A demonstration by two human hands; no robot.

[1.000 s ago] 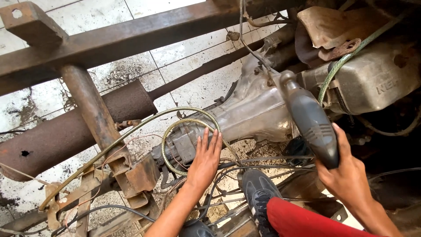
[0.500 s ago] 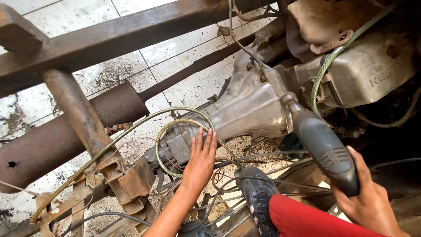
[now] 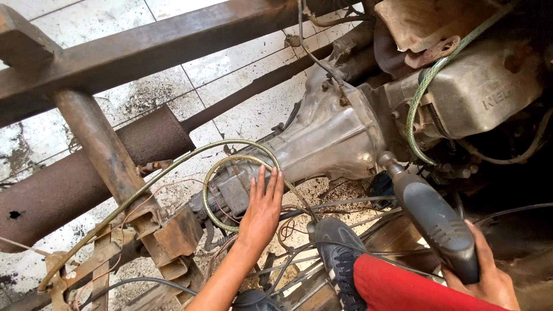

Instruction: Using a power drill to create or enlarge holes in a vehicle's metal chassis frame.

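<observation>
Head view: left hand [image 3: 262, 210] open, flat on gearbox [image 3: 322, 141] tail above floor; right hand [image 3: 489, 276] grips grinder [image 3: 432, 222]. Risk: loose cable [image 3: 230, 167] snagging grinder tip.

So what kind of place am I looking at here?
Most likely a vehicle repair workshop: a gearbox sits in a rusty stripped chassis frame above a stained tiled floor, and the right hand holds a dark power tool.
</observation>
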